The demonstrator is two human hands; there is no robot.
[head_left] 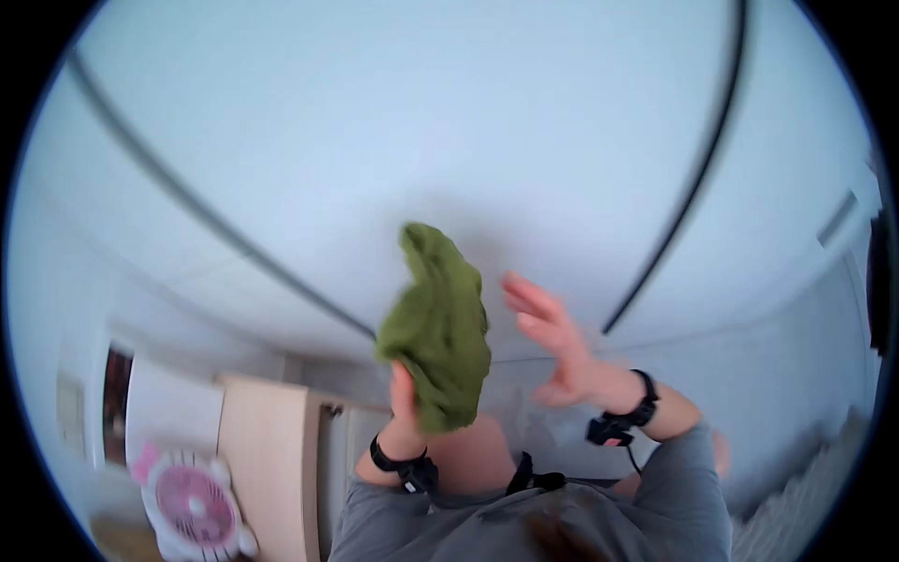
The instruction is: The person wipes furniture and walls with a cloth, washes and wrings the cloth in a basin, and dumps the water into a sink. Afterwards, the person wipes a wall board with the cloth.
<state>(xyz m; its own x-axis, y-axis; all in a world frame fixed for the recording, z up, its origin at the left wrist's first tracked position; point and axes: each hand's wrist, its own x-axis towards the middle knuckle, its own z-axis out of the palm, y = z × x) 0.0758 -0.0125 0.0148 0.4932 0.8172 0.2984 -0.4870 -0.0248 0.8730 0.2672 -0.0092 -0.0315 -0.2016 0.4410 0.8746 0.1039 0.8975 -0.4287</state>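
Cloth [440,328]: green, bunched into loose folds, raised in front of the pale surface [440,122], its narrow end pointing away from the body; whether it touches that surface I cannot tell.
Left hand [405,407]: gripping the cloth near its lower left edge, thumb over the near side; the other fingers are hidden by the fabric, so the firmness of the hold cannot be judged.
Right hand [557,351]: empty, fingers extended and parted, just beside the cloth with a gap between.
Slip risk: only one hand bears the cloth, and near one edge; if the thumb eases, the bundle could well slide or drop.
Fold risk: the layers lie crumpled, so a grasp by the right hand might catch one layer only and leave the rest twisted.
Snag risk: a thin cord [638,460] hangs from the right wrist device [613,429]; loose fabric passing close could hook on it. The left wrist device [417,473] sits near the cloth's lower end and might catch a trailing fold.
Knock risk: the wooden cabinet [262,459] stands on the left side, the pink-and-white fan [195,506] beside it; a wide leftward swing could bump the cabinet.
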